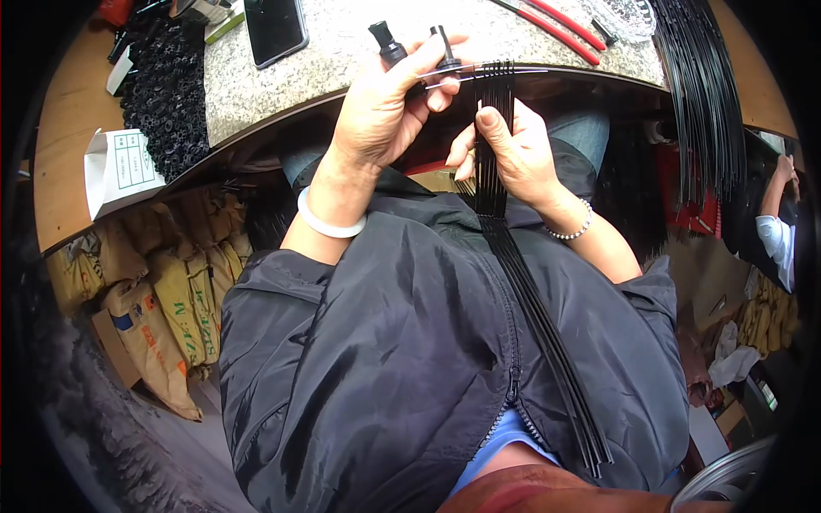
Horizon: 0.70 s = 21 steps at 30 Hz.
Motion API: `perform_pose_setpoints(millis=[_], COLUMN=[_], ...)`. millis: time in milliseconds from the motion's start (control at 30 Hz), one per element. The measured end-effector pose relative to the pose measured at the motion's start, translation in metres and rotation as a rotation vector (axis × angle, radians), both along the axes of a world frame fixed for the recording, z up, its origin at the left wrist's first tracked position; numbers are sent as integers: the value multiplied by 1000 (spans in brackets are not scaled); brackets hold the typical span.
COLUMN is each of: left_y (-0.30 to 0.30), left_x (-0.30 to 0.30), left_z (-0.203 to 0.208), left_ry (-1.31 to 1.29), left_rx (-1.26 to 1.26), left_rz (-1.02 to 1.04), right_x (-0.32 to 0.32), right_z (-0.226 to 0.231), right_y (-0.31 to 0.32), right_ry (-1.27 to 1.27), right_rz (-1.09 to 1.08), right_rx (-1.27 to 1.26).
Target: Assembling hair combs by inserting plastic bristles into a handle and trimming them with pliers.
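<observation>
My left hand [376,120] is closed on a short black plastic tube [444,50] with a wider base. A second black plastic piece [388,43] sticks up beyond its thumb, and a thin pale wire [532,70] reaches right from its fingertips. That wire crosses the hooked top ends of a bundle of thin black rods [547,329], which look like umbrella ribs. My right hand [526,162] grips the bundle just below those ends, thumb on top. From there the ribs hang down across my dark jacket. The left fingers partly hide how the small parts meet.
On the speckled worktop [248,103] lie a phone [275,30], red-handled pliers [556,30] and a clear dish [629,17]. Small black parts [162,94] are heaped left by a white box [122,173]. More black rods [697,111] hang right. Sacks [154,333] stand below; another person's arm [776,192] shows.
</observation>
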<state>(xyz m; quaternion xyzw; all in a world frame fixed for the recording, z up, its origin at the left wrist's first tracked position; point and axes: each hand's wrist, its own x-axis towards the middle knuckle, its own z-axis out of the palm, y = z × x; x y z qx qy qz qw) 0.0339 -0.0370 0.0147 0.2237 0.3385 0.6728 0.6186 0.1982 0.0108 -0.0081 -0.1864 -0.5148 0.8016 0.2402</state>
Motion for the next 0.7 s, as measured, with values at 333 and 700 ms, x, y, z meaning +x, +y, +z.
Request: perform_pose_setpoints(millis=[333,700], left_y=[7,11], left_x=[6,6], left_z=[-1,-2], left_ry=[2,58], left_rx=[61,65], left_rz=[41,90], right_x=[0,0], right_z=[0,1], right_y=[3,6], right_ry=[-5,-15], right_rz=[-9,-2], right_rx=[-21,-50])
